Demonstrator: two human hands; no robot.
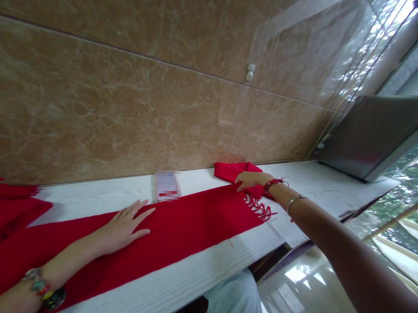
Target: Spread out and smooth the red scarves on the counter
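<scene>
A long red scarf [194, 223] is stretched along the white table, its fringed end to the right. My left hand [126, 224] rests flat on the scarf, fingers spread. At the far corner of the fringed end, my right hand [252, 179] has its fingers closed on the scarf's edge; the fingertips are partly hidden. Just behind that hand is a folded red cloth [229, 170], partly covered by it. Against the scarf's far edge lies a small flat rectangular item [166, 184], blurred out in the picture.
More red fringed fabric [6, 211] is bunched at the left. A brown marble-tiled wall [128, 101] rises behind the white table [225, 251]. A grey box-like object [374, 132] stands at the right end, near windows. My knee [236, 300] is below the front edge.
</scene>
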